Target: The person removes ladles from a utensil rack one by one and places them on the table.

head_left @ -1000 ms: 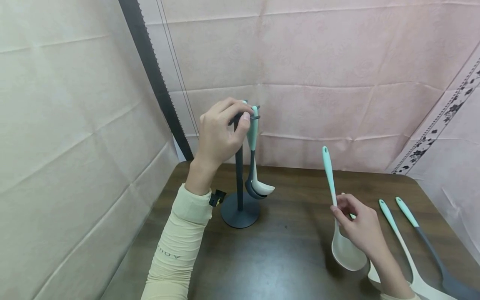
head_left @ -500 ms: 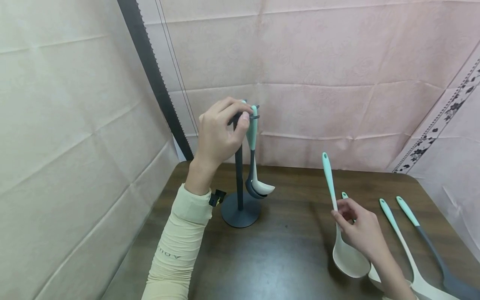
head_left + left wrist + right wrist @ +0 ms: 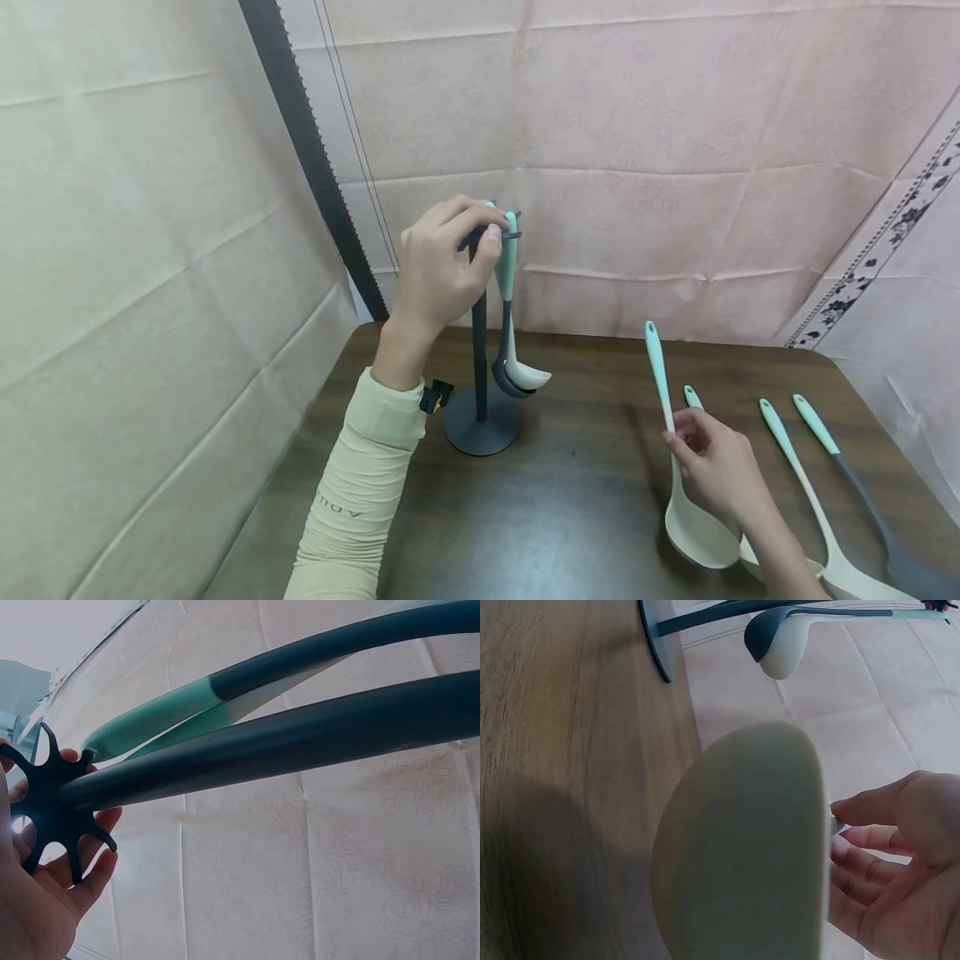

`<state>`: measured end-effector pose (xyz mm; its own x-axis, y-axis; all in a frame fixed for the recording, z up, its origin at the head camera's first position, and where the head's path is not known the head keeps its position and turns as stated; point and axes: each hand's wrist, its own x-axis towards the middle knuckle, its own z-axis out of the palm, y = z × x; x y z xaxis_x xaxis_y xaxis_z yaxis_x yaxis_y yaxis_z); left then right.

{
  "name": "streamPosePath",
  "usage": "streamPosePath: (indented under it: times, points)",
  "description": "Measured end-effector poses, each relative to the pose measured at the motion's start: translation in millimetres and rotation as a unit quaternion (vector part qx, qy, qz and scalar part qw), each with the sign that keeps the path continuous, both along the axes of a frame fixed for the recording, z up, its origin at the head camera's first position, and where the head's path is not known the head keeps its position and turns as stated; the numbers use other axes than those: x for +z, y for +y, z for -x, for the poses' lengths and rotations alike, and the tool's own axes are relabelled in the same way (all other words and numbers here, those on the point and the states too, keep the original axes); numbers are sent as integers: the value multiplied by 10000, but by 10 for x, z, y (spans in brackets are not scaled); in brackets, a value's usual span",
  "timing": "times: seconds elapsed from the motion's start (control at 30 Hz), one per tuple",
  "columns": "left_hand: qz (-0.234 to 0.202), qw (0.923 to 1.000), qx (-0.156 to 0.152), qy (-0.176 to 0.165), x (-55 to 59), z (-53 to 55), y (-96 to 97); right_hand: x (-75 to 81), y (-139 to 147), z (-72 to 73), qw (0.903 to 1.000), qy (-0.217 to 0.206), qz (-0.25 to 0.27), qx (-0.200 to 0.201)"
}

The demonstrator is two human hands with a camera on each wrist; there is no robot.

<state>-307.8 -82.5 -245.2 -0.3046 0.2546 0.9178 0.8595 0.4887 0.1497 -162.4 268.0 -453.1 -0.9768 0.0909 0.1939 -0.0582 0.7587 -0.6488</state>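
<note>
My left hand (image 3: pixel 442 258) holds the hooked top of a dark utensil stand (image 3: pixel 480 350), its fingers around the hub (image 3: pixel 56 802) in the left wrist view. A dark ladle (image 3: pixel 504 333) and a white ladle (image 3: pixel 528 375), both with mint handles, hang from the stand's hooks beside that hand. Between thumb and fingers, my right hand (image 3: pixel 716 462) pinches the stem of another white ladle (image 3: pixel 697 533) with a mint handle. Its bowl (image 3: pixel 742 847) fills the middle of the right wrist view, above the wooden table; the handle points up and away from me.
Right of my right hand lie a white turner-like utensil (image 3: pixel 813 500) and a dark one (image 3: pixel 870 500), both mint-handled. Another mint handle (image 3: pixel 692 396) shows behind the right hand, its lower part mostly covered. Pale cloth (image 3: pixel 637 167) hangs behind the brown table (image 3: pixel 570 500).
My right hand and its ladle have come down and slightly nearer to me, uncovering the mint handle behind. The left hand stays at the stand's top.
</note>
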Motion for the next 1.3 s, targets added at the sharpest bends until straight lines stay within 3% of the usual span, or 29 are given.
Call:
streamPosePath:
  times: [0.57,0.93,1.3]
  points:
    - [18,10000,82,19,4,7,-3,-91,-28,95,9979,-483,413,84]
    - [-3,10000,45,51,9,10,14,-93,-41,78,9969,-750,214,66]
    - [-16,10000,43,31,8,6,15,-109,2,98,9913,-1314,116,35]
